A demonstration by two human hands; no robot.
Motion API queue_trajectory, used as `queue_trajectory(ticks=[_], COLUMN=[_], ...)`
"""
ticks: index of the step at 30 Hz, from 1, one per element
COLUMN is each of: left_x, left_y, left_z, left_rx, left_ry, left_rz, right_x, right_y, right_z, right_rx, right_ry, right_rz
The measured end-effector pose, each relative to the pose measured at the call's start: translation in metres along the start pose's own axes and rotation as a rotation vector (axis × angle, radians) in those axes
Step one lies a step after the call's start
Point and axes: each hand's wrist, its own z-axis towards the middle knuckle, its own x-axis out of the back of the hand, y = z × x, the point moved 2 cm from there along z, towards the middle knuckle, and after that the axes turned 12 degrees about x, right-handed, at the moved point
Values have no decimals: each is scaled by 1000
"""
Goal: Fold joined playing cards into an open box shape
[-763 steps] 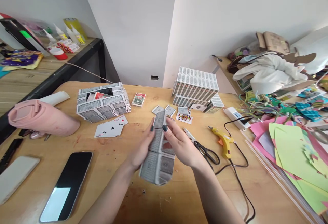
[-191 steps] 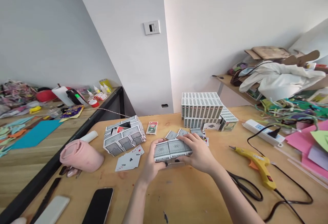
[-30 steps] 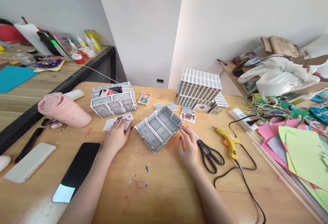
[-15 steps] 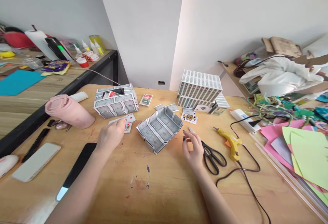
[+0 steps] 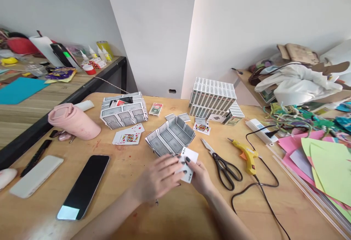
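In front of the tray, my right hand (image 5: 202, 177) pinches a white playing card (image 5: 191, 159), its thumb lying on the face. Against the card's left part rest the fingers of my left hand (image 5: 160, 177), with its thumb hidden; it appears to grip the card too. Just behind both hands sits an open tray made of playing cards (image 5: 170, 135), grey patterned backs facing inward. Fanned face-up cards (image 5: 127, 137) lie to its left. A box covered in cards (image 5: 124, 111) stands behind them, with an opening in its top.
Black scissors (image 5: 223, 165) and a yellow glue gun (image 5: 246, 153) with a trailing cord lie at right. Stacked card boxes (image 5: 212, 95) stand at the back. On the left are a phone (image 5: 85, 185), a pink tumbler (image 5: 74, 121) and a white slab (image 5: 37, 176).
My left hand has moved right from the fanned cards to the front of the tray. A playing card is now between my hands. My right hand has shifted slightly left.
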Motion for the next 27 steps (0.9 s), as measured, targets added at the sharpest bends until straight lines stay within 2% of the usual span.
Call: queue_trajectory(ticks=[4, 7, 9, 12, 15, 18, 21, 23, 27], left_x=[6, 2, -2, -3, 11, 35, 51, 55, 54], left_y=[-44, -60, -61, -55, -50, -48, -43, -40, -38], left_z=[-1, 0, 3, 12, 32, 61, 89, 102, 110], left_rx=[299, 328, 305, 322, 388, 443, 489, 493, 505], left_ry=[-108, -210, -219, -141, -14, 68, -22, -90, -134], left_rz=[117, 100, 60, -3, -65, -107, -118, -132, -187], right_x=[4, 6, 8, 11, 10, -4, -28, -43, -56], right_y=[-15, -26, -31, -39, -54, -80, -113, -131, -146], right_z=[10, 13, 13, 13, 17, 23, 26, 27, 29], right_rx=[145, 231, 242, 274, 325, 343, 381, 443, 555], right_ry=[29, 47, 36, 35, 54, 4, -106, -128, -42], right_rz=[-15, -28, -51, -160, -325, -454, -448, -442, -475])
